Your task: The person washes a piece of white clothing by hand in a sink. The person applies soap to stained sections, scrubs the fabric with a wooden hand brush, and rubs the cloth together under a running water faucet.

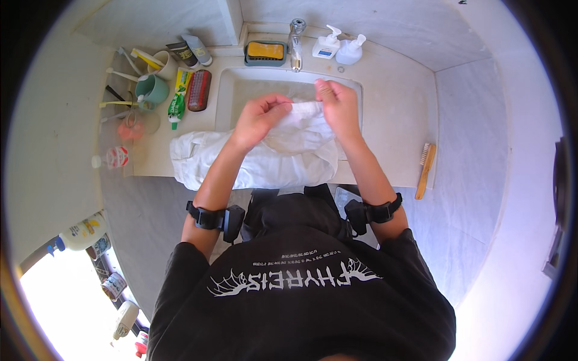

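A white cloth garment [289, 164] lies over the sink's front rim, its left part bunched on the counter. My left hand [262, 118] pinches the garment's raised edge between thumb and fingers. At the other end of that edge, my right hand [337, 106] is closed on the fabric with its thumb up. The stretch of edge between both hands is held above the white basin [221, 97], which has cloudy water in it. Behind the hands stands a chrome faucet [295, 45]; no stream shows from it.
Left of the basin are a scrub brush [199, 90], a Darlie toothpaste tube [179, 99] and cups with toothbrushes [153, 90]. Yellow soap [266, 50] sits in a dish behind. Two pump bottles [326, 45] stand right of the faucet. A wooden brush [425, 171] lies at the counter's right edge.
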Demonstrator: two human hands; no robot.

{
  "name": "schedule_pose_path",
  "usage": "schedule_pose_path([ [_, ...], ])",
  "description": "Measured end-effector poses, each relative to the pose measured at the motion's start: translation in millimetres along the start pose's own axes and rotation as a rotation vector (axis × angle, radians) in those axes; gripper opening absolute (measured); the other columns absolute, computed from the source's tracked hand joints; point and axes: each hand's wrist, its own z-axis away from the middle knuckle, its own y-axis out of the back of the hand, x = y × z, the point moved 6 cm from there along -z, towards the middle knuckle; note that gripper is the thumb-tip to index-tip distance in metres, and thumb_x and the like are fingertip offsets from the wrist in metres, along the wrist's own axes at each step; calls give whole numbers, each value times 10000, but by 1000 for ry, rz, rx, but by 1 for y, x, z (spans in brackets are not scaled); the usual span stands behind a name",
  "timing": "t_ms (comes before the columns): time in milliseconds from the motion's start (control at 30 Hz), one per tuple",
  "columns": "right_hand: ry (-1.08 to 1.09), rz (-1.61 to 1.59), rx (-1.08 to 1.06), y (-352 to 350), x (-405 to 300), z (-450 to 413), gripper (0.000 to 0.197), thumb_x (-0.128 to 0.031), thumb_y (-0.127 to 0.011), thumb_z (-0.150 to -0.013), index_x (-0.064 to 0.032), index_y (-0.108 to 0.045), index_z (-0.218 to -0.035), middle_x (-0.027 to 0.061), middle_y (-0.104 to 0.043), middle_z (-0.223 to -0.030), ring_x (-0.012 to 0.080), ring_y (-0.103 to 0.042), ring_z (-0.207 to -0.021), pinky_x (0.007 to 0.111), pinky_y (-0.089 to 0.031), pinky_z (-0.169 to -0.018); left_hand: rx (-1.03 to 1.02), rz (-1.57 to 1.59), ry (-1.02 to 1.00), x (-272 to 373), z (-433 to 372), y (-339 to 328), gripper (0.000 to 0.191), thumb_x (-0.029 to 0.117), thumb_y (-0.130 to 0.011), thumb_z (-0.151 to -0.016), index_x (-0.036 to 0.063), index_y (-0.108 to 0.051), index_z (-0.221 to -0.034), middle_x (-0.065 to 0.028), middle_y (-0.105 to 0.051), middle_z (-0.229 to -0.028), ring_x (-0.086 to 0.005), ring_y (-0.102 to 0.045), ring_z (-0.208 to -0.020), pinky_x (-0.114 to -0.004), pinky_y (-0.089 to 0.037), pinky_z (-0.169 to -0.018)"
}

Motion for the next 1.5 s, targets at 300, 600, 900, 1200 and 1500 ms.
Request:
schedule_pose_path([
  [300,244,-302,-45,-9,-4,3,146,-160,-658,-871,-20,-680,-835,42,-646,-699,137,-591,-653,281,-475,-642,37,68,8,-9,3,20,159,139,-579,-947,12,-617,-1037,-18,-648,-912,-71,-579,-822,-213,-455,-740],
  [600,47,-129,-253,-37,10,-6,131,-120,-683,-863,10,-693,-872,22,-614,-640,73,-515,-584,248,-433,-558,130,101,49,-10,-7,15,170,141,-578,-944,10,-628,-1040,-5,-628,-888,-71,-563,-803,-216,-447,-717],
  [900,818,388,-372,-49,-13,63,74,-73,-661,-822,-60,-639,-891,71,-636,-869,226,-597,-800,325,-431,-751,253,662,126,-52,-21,56,193,103,-500,-955,-15,-589,-1080,-95,-656,-1020,-187,-637,-924,-310,-512,-855],
  [1200,356,-32,-679,-48,-7,49,141,-57,-668,-799,-23,-608,-922,100,-616,-849,225,-601,-782,359,-479,-741,345,-845,-351,1,6,56,253,171,-645,-883,29,-617,-1090,-111,-665,-1032,-237,-635,-937,-374,-487,-905],
  [1500,437,-51,-700,-47,-29,36,117,-1,-673,-821,-8,-593,-906,35,-560,-787,123,-566,-724,270,-446,-615,-125,-604,-395,24,28,29,158,12,-753,-735,11,-681,-876,-87,-647,-816,-229,-623,-756,-345,-494,-775],
])
